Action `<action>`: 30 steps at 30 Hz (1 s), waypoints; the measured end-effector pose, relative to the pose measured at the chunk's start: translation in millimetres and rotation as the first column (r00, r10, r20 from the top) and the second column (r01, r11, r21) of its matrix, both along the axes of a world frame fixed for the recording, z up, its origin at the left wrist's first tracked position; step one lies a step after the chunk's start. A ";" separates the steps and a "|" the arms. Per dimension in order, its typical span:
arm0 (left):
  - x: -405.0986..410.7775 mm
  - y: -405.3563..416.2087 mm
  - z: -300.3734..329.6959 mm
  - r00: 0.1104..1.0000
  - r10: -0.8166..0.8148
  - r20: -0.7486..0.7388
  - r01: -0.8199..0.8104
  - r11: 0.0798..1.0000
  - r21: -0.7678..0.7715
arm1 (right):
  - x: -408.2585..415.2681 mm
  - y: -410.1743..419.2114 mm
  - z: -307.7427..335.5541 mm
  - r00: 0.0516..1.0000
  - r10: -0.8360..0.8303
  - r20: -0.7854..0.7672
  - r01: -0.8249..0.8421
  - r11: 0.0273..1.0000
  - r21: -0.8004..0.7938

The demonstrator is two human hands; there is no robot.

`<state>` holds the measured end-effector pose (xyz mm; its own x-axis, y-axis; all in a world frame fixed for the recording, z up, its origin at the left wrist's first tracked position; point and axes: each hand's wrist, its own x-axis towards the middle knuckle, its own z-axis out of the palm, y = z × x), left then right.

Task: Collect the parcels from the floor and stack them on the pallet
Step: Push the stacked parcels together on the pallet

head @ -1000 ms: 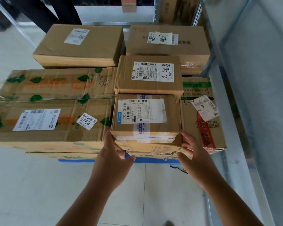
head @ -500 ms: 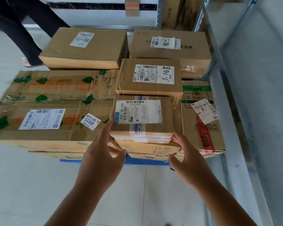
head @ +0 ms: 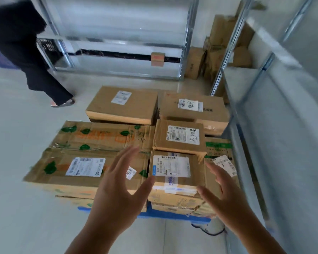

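Observation:
Several cardboard parcels lie stacked on a blue pallet (head: 165,215). At the front sits a small parcel (head: 174,173) with a white label, resting on flatter parcels. Behind it lies another labelled parcel (head: 180,138). A long box with green leaf prints (head: 77,171) fills the left side. My left hand (head: 117,191) hovers in front of the small parcel's left side, fingers spread, holding nothing. My right hand (head: 226,197) hovers at its right side, fingers straight and apart from the cardboard.
A person in black clothing (head: 26,52) walks at the far left. Metal shelving (head: 117,52) stands behind the pallet, and a grey rack (head: 255,125) runs along the right. More boxes (head: 218,57) lean in the back corner. A black cable (head: 207,231) lies by the pallet.
Both hands have let go of the small front parcel and pulled back with fingers spread. The view has risen and drawn away from the stack. The person at the left has stepped further left.

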<state>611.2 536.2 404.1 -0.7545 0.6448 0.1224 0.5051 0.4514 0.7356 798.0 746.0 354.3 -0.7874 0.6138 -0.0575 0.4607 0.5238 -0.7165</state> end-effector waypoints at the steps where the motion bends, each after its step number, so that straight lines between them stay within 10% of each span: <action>1: -2.6 -4.6 16.6 0.999 -0.029 -0.014 0.029 1.000 0.004 | -3.4 -8.5 19.6 1.000 0.004 -0.020 -0.004 1.000 -0.005; 18: 49.2 -197.2 240.0 0.970 -0.240 0.043 0.226 0.953 0.202 | 56.2 -244.4 315.3 0.944 -0.048 -0.327 -0.008 0.986 -0.167; 30: 111.6 -280.1 262.9 0.987 -0.151 0.061 0.131 0.958 0.255 | 90.1 -295.4 350.2 0.942 0.051 -0.332 -0.125 0.971 -0.205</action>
<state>722.9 256.1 667.0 -0.6717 0.7021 0.2362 0.4862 0.1773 0.8557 888.1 450.6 704.5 -0.8362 0.5422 0.0822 0.1455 0.3637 -0.9201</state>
